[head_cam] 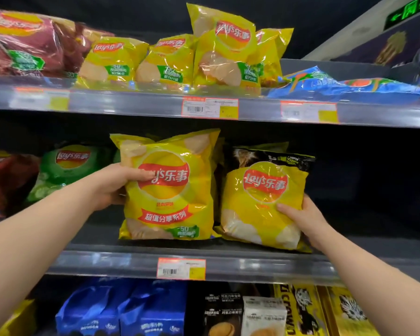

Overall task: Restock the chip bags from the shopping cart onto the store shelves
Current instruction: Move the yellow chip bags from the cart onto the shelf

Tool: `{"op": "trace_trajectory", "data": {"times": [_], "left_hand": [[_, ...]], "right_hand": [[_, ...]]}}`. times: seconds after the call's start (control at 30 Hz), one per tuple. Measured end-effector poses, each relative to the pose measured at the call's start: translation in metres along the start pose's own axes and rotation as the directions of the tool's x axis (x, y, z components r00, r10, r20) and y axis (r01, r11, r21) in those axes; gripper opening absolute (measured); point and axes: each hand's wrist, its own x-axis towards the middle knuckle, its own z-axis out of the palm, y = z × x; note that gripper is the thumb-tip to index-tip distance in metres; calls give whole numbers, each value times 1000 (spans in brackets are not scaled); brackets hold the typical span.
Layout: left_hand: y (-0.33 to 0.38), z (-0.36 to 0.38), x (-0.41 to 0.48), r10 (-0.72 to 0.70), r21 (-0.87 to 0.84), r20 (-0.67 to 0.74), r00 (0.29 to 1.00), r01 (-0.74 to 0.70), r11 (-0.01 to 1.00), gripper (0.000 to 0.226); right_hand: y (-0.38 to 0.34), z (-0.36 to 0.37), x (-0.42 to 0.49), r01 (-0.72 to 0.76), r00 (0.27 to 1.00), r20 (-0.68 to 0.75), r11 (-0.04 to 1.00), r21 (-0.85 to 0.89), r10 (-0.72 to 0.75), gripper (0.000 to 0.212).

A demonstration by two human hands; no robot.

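Both yellow chip bags stand near the front lip of the middle shelf (228, 263), so either could tip forward once let go — the right bag (264, 204) already leans. The left hand (112, 187) clamps the left bag (167, 187) at its edge, thumb across the front; the right hand (301, 219) cups the other's lower corner, fingers curled behind.
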Motion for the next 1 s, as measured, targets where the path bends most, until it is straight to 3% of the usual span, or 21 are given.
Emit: {"op": "trace_trajectory", "data": {"times": [0.07,0.2,0.37,0.43,0.53,0.6,0.7,0.77,0.83,0.9,1.0], "left_hand": [[-3,2,5,5,-1,8,1000,-5,1000,114],[-4,5,11,6,-17,16,1000,-6,1000,119],[-4,3,12,-2,-10,29,1000,2,1000,118],[-4,2,11,-9,-3,29,1000,9,1000,112],[-4,2,12,-23,-14,11,1000,23,1000,81],[-4,1,13,-40,-12,6,999,40,999,75],[-8,-3,16,-68,2,18,998,68,998,75],[-11,-5,17,-75,-12,12,997,75,997,77],[-13,-5,19,-70,-28,3,998,70,997,82],[-15,-3,19,-50,-45,-14,999,49,998,90],[-22,1,17,-5,-88,-42,999,1,996,102]], "right_hand": [[4,2,4,41,999,-26,995,-89,-43,63],[9,8,15,97,992,-58,970,-221,-112,70],[2,4,17,92,987,-107,964,-249,-122,110],[-10,4,12,125,969,-177,962,-243,-171,119],[-36,13,-2,294,870,-263,867,-403,-417,101],[-55,29,-14,434,788,-176,734,-522,-591,75],[-78,68,-31,535,809,116,642,-549,-576,57],[-84,97,-39,540,839,308,624,-564,-448,74],[-84,122,-42,486,868,392,676,-553,-304,98],[-80,140,-43,440,885,398,707,-554,-240,114],[-74,155,-41,431,898,366,654,-622,-244,120]]}}
